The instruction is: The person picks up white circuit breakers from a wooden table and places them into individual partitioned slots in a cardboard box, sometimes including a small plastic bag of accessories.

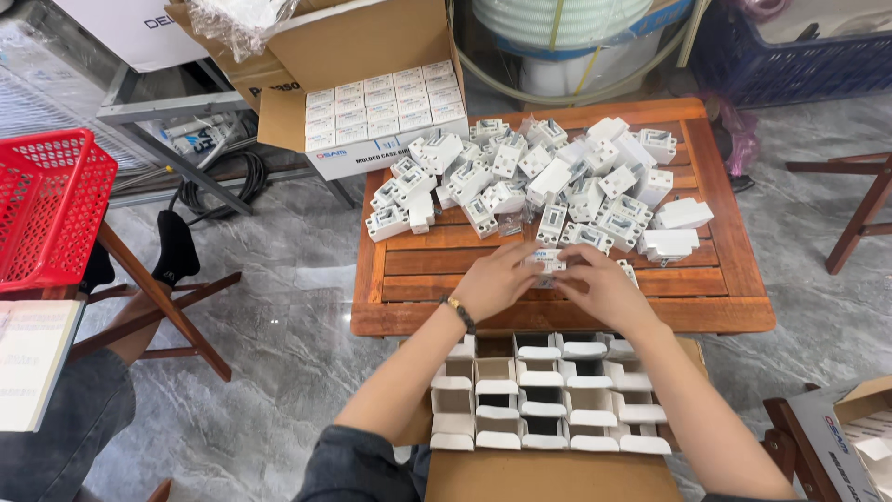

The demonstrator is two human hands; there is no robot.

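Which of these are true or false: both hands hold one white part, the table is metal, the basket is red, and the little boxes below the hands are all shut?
1. The left hand and right hand meet on one small white breaker. True.
2. The table is metal. False: it is slatted wood.
3. The basket at the left is red. True.
4. The small boxes below the hands are all shut. False: they stand open, flaps up.

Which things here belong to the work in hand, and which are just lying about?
In use: left hand, right hand, white breaker, breaker pile, open small boxes, wooden table.
Lying about: red basket, black cable, blue crate.
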